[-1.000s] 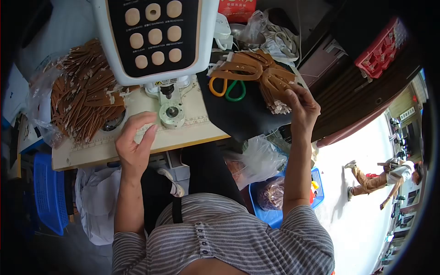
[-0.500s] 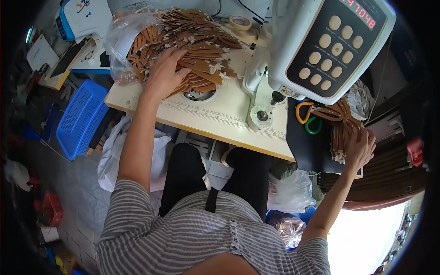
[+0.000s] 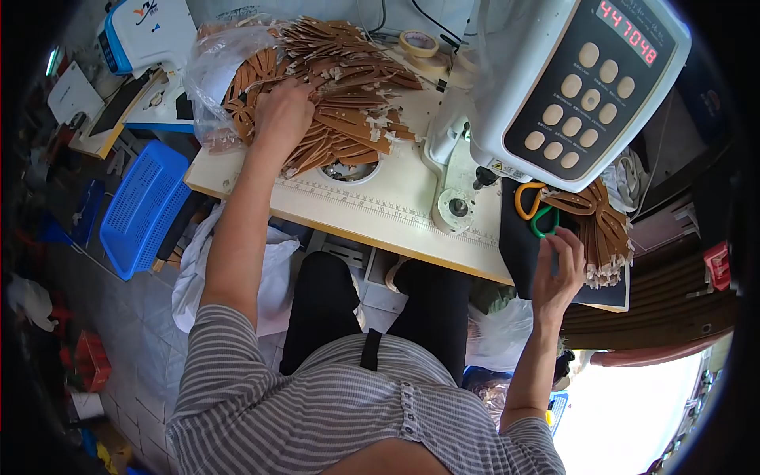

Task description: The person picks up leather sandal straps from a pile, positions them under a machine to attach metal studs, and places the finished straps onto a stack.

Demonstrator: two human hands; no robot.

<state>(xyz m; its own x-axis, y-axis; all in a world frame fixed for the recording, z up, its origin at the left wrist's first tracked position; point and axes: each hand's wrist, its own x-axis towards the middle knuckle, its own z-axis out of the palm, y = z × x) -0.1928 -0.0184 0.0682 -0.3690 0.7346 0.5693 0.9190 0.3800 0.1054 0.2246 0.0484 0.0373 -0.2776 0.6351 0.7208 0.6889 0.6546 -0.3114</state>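
A large heap of brown leather-like strap pieces (image 3: pixel 348 119) with pale, frayed-looking ends lies on the left of the machine table. On its left part my left hand (image 3: pixel 285 115) rests with bent fingers closed over some pieces; the fingertips are partly hidden. To the right, my right hand (image 3: pixel 560 269) hovers at the table's front edge, fingers loosely bent and apart, nothing seen in them. Just beyond it is a smaller stack of the same brown pieces (image 3: pixel 606 237). Scissors with orange and green handles (image 3: pixel 528 202) lie on the black mat (image 3: pixel 518 245) nearby.
A white machine head with a keypad (image 3: pixel 590 95) overhangs the table above a lower arm (image 3: pixel 455 198). A ruler strip (image 3: pixel 372 198) runs along the front. Tape rolls (image 3: pixel 419 43) sit at the back, a clear plastic bag (image 3: pixel 214 87) at left, a blue basket (image 3: pixel 142 210) below.
My right hand has left the smaller stack and moved left toward the scissors. My left hand has drawn its fingers together on the heap. The view has shifted slightly.
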